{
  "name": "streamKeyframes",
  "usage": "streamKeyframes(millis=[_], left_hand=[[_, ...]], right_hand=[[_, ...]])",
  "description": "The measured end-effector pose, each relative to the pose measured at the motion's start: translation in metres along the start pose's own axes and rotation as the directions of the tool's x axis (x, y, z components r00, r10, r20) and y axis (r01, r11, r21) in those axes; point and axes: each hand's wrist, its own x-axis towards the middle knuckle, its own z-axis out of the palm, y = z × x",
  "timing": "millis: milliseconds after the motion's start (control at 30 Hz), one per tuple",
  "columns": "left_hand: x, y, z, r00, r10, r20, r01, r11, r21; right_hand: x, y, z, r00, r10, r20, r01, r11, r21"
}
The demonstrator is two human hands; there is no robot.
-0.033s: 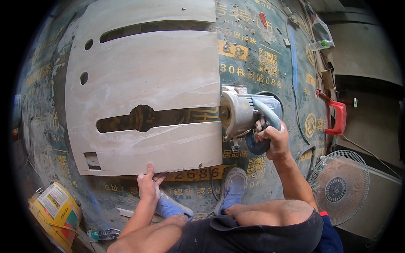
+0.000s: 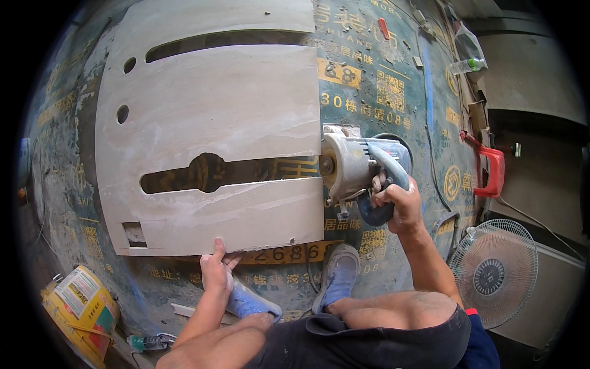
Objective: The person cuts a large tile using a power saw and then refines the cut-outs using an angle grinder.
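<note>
A large pale slab (image 2: 215, 123) lies on the printed floor covering, with long slots, round holes and a small rectangular cutout in it. At its near edge my left hand (image 2: 217, 272) grips the slab, thumb on top and the other fingers partly hidden at the edge. My right hand (image 2: 398, 200) is wrapped round the dark handle of a dusty handheld circular saw (image 2: 351, 161). The saw rests just off the slab's right side, by the open end of the nearer long slot, which has a round widening. Its blade is mostly hidden.
A yellow bucket (image 2: 83, 310) stands at the lower left, with a green-and-dark power tool (image 2: 147, 342) beside it. At the right are a round fan (image 2: 493, 273), a red plastic frame (image 2: 491, 172) and a bottle (image 2: 467, 66). A dark cable (image 2: 433, 175) runs along the floor.
</note>
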Motion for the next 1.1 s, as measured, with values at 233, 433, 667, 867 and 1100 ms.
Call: streamKeyframes(millis=[233,433,667,867,1100], left_hand=[[0.0008,-0.0018,0.0017,1.0,0.016,-0.015,-0.016,1.0,-0.009],[-0.0004,0.0001,0.0023,1.0,0.005,-0.023,-0.005,1.0,0.007],[-0.001,0.0005,0.0041,1.0,0.018,-0.025,-0.018,1.0,0.002],[0.0,-0.0005,0.0018,1.0,0.014,-0.019,-0.014,1.0,0.0],[0.0035,-0.0044,-0.0003,1.0,-0.005,-0.026,0.004,1.0,-0.007]], right_hand=[[-0.0015,-0.0004,0.0005,1.0,0.009,-0.014,-0.009,1.0,-0.004],[-0.0021,-0.0017,0.0023,1.0,0.01,-0.014,-0.01,1.0,-0.009],[-0.0039,-0.0031,0.0024,1.0,0.022,-0.012,-0.022,1.0,0.005],[-0.0032,-0.0017,0.0016,0.999,0.029,-0.015,-0.029,0.999,0.018],[-0.0019,-0.0007,-0.0001,1.0,0.025,-0.008,-0.025,0.999,0.04]])
